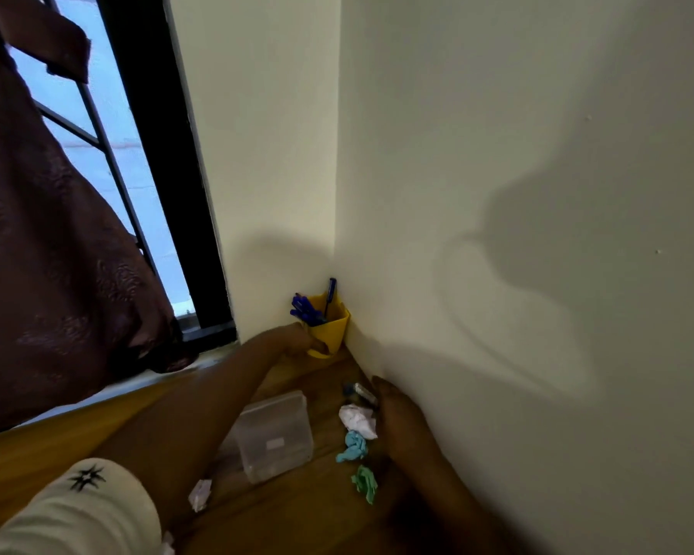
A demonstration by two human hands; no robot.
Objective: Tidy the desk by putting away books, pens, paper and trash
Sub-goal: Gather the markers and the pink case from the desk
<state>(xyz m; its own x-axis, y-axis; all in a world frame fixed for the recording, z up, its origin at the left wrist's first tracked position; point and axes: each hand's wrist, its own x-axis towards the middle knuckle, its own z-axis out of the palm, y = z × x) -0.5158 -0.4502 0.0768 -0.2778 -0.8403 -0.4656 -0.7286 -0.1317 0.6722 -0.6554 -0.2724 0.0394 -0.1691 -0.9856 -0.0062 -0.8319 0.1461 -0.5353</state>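
The yellow pen cup (332, 327) is risking a tip-over.
Near, crumpled papers (357, 421) are lying beside the right hand (397, 418), whose grip cannot be told; far in the corner, the left hand (299, 339) is curling around the cup low down, so a pull may be spilling its blue pens (305, 308).

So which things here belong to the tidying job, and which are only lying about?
Job: yellow pen cup with blue pens, gripped by the left hand; white paper ball, blue paper ball, green paper ball.
Lying about: clear plastic box, curtain, window.
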